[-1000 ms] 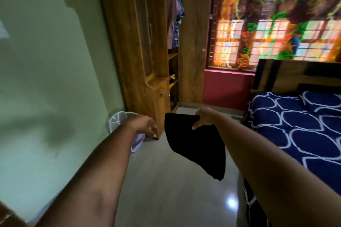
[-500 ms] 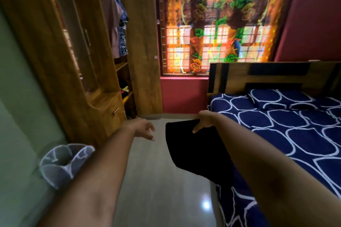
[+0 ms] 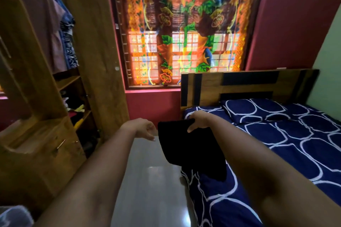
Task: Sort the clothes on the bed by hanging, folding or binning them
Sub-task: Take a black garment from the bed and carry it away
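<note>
A black folded garment [image 3: 188,149] hangs from my right hand [image 3: 198,120], which grips its top edge above the left edge of the bed [image 3: 295,149]. The bed has a navy cover with white loops and a matching pillow [image 3: 252,109]. My left hand [image 3: 143,129] is just left of the garment, fingers loosely apart, holding nothing. An open wooden wardrobe [image 3: 92,42] stands at the left with shirts [image 3: 48,29] hanging inside. The rim of a white mesh bin [image 3: 13,216] shows at the bottom left corner.
A shiny grey floor strip [image 3: 147,180] runs between the wardrobe and bed. A drawer unit [image 3: 42,149] juts out at the left. A window with a colourful curtain [image 3: 184,29] and a wooden headboard [image 3: 249,83] are ahead.
My view has swung right from the bin and wall towards the bed and window. The black garment stays in my right hand; my left hand has left the bin and hovers beside it.
</note>
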`<state>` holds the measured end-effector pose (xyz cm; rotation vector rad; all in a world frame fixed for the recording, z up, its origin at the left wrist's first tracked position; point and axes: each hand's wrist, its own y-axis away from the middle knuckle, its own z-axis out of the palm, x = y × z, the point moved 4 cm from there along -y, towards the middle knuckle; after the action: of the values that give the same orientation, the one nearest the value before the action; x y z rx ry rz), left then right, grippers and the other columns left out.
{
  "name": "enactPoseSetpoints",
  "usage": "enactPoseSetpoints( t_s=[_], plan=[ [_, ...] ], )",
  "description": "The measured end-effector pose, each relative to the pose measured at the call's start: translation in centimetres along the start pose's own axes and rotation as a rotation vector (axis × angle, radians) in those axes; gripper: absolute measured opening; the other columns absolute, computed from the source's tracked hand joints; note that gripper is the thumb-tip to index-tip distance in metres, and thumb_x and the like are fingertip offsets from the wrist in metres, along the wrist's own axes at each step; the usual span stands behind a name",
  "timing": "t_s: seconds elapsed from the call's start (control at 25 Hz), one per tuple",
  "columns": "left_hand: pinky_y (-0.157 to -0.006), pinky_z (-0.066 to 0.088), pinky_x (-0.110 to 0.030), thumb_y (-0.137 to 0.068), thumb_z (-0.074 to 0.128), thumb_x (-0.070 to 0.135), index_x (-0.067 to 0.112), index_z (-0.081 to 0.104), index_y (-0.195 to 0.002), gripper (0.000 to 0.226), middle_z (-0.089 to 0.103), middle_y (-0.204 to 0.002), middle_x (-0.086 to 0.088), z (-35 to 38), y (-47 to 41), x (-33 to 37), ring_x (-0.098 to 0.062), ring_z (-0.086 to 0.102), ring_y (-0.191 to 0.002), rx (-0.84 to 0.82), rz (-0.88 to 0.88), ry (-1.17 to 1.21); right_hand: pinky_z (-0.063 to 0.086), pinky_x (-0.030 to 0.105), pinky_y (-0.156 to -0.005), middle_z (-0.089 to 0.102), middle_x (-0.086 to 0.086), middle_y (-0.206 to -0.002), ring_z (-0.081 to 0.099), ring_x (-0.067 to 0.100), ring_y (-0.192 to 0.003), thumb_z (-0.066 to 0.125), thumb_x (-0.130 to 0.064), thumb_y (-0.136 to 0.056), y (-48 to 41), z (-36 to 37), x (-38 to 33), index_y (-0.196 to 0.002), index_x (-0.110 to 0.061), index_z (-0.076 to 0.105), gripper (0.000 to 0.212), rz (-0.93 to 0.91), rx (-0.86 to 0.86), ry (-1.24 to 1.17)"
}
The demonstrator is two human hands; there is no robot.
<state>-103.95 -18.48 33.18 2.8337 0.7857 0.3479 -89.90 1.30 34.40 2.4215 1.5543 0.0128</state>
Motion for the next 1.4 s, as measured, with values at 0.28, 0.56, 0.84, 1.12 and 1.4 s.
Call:
enactPoseSetpoints(
  t_s=[0.28, 0.56, 0.84, 1.12, 1.4],
  plan=[
    [-0.089, 0.050, -0.030, -0.078, 0.072, 0.046, 0.031, 0.061, -0.120, 0.047, 0.060, -0.099, 0.014, -1.0, -16.9, -3.3, -0.009, 0.058, -0.096, -0.041, 0.044, 0.016, 0.043, 0.036, -0.093, 0.053, 0.006, -0.127, 0.050, 0.025, -0.118, 0.070, -0.042, -0.081, -13.0, -1.5, 7.8, -0.131, -0.017, 0.052, 0.058, 0.067, -0.043, 0.023],
    [-0.082, 0.044, -0.023, -0.080, 0.072, 0.041, 0.025, 0.060, -0.122, 0.047, 0.059, -0.099, 0.010, -5.2, -35.0, -6.5, -0.010, 0.057, -0.094, -0.096, 0.096, 0.037, 0.040, 0.027, -0.085, 0.055, 0.005, -0.122, 0.053, 0.020, -0.107, 0.072, -0.032, -0.082, -29.3, -5.6, 14.7, -0.126, -0.016, 0.055, 0.050, 0.132, -0.164, -0.085],
    [-0.081, 0.044, -0.023, -0.077, 0.076, 0.041, 0.026, 0.061, -0.121, 0.048, 0.061, -0.098, 0.010, -7.8, -46.6, -11.5, -0.010, 0.057, -0.091, -0.115, 0.076, 0.051, 0.036, 0.025, -0.086, 0.052, 0.008, -0.132, 0.048, 0.026, -0.122, 0.069, -0.035, -0.085, -43.1, -8.9, 17.0, -0.135, -0.012, 0.048, 0.060, 0.101, -0.135, -0.011],
    [-0.088, 0.047, -0.026, -0.076, 0.077, 0.040, 0.027, 0.060, -0.121, 0.050, 0.061, -0.105, 0.010, -9.7, -58.2, -20.5, -0.011, 0.059, -0.099, -0.079, -0.025, 0.099, 0.035, 0.030, -0.098, 0.048, 0.009, -0.137, 0.045, 0.027, -0.125, 0.069, -0.027, -0.086, -59.5, -10.8, 16.4, -0.139, -0.013, 0.046, 0.059, -0.036, -0.192, -0.081],
    [-0.077, 0.043, -0.019, -0.077, 0.077, 0.038, 0.024, 0.059, -0.126, 0.055, 0.064, -0.115, 0.003, -14.2, -68.1, -31.1, -0.013, 0.059, -0.104, -0.079, -0.175, 0.113, 0.038, 0.027, -0.079, 0.057, 0.012, -0.122, 0.053, 0.028, -0.113, 0.071, -0.038, -0.082, -77.6, -15.7, 13.5, -0.124, -0.010, 0.058, 0.052, -0.195, -0.130, 0.053]
  ],
)
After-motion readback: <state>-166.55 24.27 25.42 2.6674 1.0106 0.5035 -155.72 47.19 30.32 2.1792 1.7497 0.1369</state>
